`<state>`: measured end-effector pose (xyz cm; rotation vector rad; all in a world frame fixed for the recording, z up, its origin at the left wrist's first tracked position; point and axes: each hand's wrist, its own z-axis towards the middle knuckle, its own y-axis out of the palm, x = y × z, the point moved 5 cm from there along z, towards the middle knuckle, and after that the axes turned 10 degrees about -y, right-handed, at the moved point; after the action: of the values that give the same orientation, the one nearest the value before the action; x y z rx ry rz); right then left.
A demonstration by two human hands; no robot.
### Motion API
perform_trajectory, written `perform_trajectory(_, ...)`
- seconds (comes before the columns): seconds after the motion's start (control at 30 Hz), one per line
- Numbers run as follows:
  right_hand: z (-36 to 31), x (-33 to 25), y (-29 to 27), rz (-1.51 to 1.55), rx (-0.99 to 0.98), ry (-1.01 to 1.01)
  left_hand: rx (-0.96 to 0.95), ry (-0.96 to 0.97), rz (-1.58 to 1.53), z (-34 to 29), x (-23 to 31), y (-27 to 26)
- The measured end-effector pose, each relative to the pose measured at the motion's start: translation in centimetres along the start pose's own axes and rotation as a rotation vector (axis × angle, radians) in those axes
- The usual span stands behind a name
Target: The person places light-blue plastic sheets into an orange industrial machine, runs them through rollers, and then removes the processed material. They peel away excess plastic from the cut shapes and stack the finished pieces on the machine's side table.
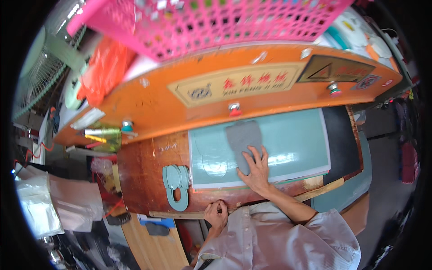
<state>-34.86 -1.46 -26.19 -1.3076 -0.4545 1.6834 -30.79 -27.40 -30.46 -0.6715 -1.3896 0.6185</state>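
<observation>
A flat grey piece (pixel 244 137), rounded and narrowing toward me, lies on a glossy teal sheet (pixel 292 144). The fingers of my right hand (pixel 256 173) are spread over its narrower near end, with the thumb out to the left. My left hand (pixel 217 215) rests at the near edge of the table with its fingers curled; what they hold, if anything, is hidden. Left of the sheet, several teal flat pieces (pixel 177 202) form a small overlapping pile, the lowest one with a U-shaped outline.
Behind the brown table (pixel 144 180) runs an orange machine beam (pixel 153 103) with red and green buttons. A pink perforated basket (pixel 216 36) stands on top, beside a red plastic bag (pixel 105 67). Black sheet material (pixel 344 139) lies at the right.
</observation>
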Motion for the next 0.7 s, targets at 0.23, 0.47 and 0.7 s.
perform_trajectory(0.23,6.3,5.3,-18.3,0.125,0.464,0.096,0.123,0.028,-0.061,6.4,4.5,1.7)
perform_trajectory(0.47,11.4,9.7,-29.7,-0.069,0.520,-0.196,0.105,-0.013,-0.042,14.0,9.4,3.2)
perform_trajectory(0.7,5.1,12.5,-25.8,0.031,0.314,0.123,0.174,0.020,-0.065,19.6,15.0,4.5)
